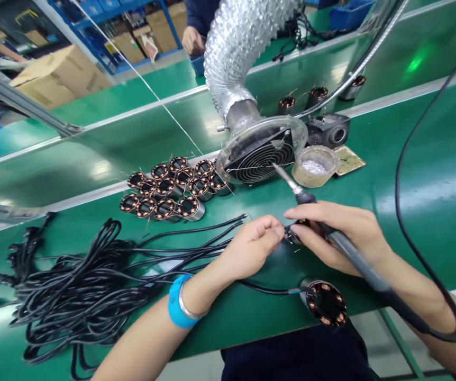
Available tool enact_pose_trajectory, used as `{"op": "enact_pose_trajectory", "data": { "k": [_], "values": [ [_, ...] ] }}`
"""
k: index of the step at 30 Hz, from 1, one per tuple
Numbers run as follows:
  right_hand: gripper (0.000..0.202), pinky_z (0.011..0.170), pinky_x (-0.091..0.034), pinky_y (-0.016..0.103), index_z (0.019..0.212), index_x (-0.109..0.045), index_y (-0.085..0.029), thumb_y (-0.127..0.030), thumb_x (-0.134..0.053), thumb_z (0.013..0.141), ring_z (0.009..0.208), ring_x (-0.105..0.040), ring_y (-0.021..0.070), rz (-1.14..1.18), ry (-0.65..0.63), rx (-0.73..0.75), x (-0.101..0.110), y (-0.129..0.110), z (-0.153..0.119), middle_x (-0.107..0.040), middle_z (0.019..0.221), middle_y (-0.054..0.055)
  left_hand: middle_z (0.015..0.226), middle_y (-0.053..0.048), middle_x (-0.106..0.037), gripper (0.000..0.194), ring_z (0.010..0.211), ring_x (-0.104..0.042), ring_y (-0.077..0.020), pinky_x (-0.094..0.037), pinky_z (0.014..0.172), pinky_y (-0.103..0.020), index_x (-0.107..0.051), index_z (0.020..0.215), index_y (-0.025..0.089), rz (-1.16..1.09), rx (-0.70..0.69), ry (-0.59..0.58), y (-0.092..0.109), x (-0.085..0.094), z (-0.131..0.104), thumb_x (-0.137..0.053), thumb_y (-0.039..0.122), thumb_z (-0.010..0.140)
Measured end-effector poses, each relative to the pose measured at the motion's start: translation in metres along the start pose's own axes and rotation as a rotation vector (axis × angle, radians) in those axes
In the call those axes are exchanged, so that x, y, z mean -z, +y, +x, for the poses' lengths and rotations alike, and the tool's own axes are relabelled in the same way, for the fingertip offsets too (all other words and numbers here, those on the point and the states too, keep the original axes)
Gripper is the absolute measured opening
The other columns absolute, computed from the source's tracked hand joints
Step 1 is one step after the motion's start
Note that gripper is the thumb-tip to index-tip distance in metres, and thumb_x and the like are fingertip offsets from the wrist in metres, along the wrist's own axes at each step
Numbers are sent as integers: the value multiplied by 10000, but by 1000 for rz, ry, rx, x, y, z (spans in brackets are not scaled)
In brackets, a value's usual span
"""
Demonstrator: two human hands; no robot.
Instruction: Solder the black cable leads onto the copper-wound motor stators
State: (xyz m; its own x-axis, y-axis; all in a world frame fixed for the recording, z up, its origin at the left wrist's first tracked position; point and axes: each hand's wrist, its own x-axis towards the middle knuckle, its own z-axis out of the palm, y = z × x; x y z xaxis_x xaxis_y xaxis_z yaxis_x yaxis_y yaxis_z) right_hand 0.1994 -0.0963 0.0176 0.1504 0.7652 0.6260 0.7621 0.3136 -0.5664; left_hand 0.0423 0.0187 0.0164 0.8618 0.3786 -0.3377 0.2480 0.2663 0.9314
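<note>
My right hand (347,233) holds a soldering iron (345,251), its tip pointing up and left toward the fan grille. The same hand's thumb and forefinger also grip a small dark motor part (294,236), mostly covered by the fingers. My left hand (254,246) is closed in a pinch against that part's left side; what it pinches is too small to make out. Below the hands, near the table's front edge, lies a motor stator (325,302) with copper windings, joined to a black cable (265,289).
Several copper-wound stators (190,208) stand in a group at the back left. Black cables (81,286) lie heaped at left. A fume extractor (265,153) with a silver duct, a tub of solder-like metal bits (316,165) and a sponge tray (349,160) stand ahead. A co-worker's hand (193,41) shows behind.
</note>
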Motion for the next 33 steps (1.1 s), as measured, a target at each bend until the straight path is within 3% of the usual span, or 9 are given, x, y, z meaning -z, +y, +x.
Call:
{"op": "enact_pose_trajectory", "data": {
  "k": [3, 7, 12, 17, 23, 28, 33],
  "values": [
    [228, 777, -600, 212, 1096, -667, -222, -87, -628, 915, 819, -727, 120, 42, -104, 53, -3, 1, 8, -759, 976, 4, 586, 75, -384, 335, 534, -310, -91, -258, 529, -244, -467, 764, 196, 78, -30, -55, 1, 4, -3, -543, 485, 915],
    [241, 775, -577, 189, 1104, -639, -204, -55, -599, 919, 787, -710, 100, 39, -95, 106, -5, 1, 8, -746, 930, 3, 664, 37, -493, 282, 628, -423, -115, -349, 632, -256, -505, 797, 188, 247, -68, -79, 6, 9, -6, -479, 411, 967],
    [278, 744, -585, 209, 1145, -594, -218, -77, -605, 905, 781, -699, 111, -1, -92, 42, -4, 3, 2, -723, 960, 14, 728, 22, -556, 254, 690, -471, -125, -370, 670, -257, -519, 773, 189, 429, -104, -35, 12, 10, -9, -492, 348, 970],
    [274, 780, -592, 201, 1149, -589, -233, -73, -578, 928, 848, -717, 108, 44, -120, 89, -8, 4, 4, -736, 990, 0, 702, 22, -555, 244, 639, -462, -126, -349, 608, -256, -557, 809, 185, 467, -79, 34, 7, 7, -12, -527, 384, 947],
    [303, 786, -585, 210, 1164, -562, -223, -44, -534, 922, 838, -701, 104, 63, -106, 125, -10, 0, 5, -723, 947, -2, 695, 12, -577, 160, 676, -508, -146, -377, 670, -269, -588, 817, 190, 633, -108, 106, 9, 2, -14, -555, 308, 920],
    [314, 714, -564, 218, 1171, -541, -226, -43, -518, 917, 797, -673, 112, 33, -71, 116, -8, 0, 2, -696, 915, 4, 719, 13, -592, 176, 680, -514, -144, -378, 667, -263, -577, 808, 198, 628, -136, 117, 12, 3, -15, -548, 320, 932],
    [287, 595, -492, 232, 1173, -561, -198, -72, -510, 920, 669, -593, 117, -46, -108, 150, -8, 6, -5, -631, 813, -1, 716, 11, -586, 224, 677, -511, -130, -400, 654, -246, -564, 810, 182, 337, -61, -1, 10, 8, -11, -571, 375, 923]
  ]
}}
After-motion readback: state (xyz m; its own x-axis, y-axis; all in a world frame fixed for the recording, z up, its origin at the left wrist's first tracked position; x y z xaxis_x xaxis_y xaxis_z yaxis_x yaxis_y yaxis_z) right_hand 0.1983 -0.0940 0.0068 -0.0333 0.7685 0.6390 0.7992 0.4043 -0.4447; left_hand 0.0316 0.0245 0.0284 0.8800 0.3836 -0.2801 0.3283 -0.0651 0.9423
